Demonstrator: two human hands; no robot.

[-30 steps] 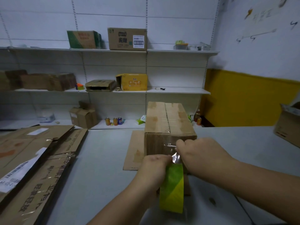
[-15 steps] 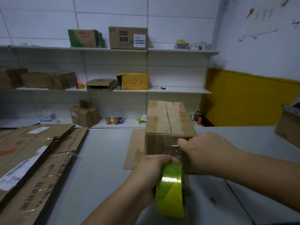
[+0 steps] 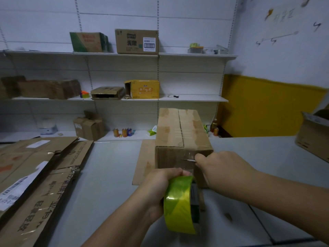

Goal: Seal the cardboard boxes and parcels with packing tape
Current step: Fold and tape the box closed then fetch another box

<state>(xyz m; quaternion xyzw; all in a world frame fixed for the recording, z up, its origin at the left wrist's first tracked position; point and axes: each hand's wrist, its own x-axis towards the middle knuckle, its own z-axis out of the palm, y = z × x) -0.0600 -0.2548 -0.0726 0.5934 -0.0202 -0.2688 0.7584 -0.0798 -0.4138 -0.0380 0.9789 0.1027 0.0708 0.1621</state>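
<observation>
A closed brown cardboard box (image 3: 179, 132) stands on the grey table, on a flat cardboard sheet (image 3: 145, 161). Its top seam runs away from me and old tape marks show on the flaps. My left hand (image 3: 160, 186) grips a yellow-green roll of packing tape (image 3: 179, 205) just in front of the box. My right hand (image 3: 220, 168) pinches the free end of the clear tape against the box's near face, close to its upper right corner. A short stretch of clear tape spans from the roll to that hand.
Flattened cardboard boxes (image 3: 35, 177) lie stacked at the left of the table. Another open box (image 3: 313, 138) sits at the right edge. Wall shelves behind hold several boxes (image 3: 137, 41), cans (image 3: 124, 132) and small items.
My right hand has drawn the tape end upward along the near face toward the box's top edge. My left hand with the roll has dropped lower and closer to me.
</observation>
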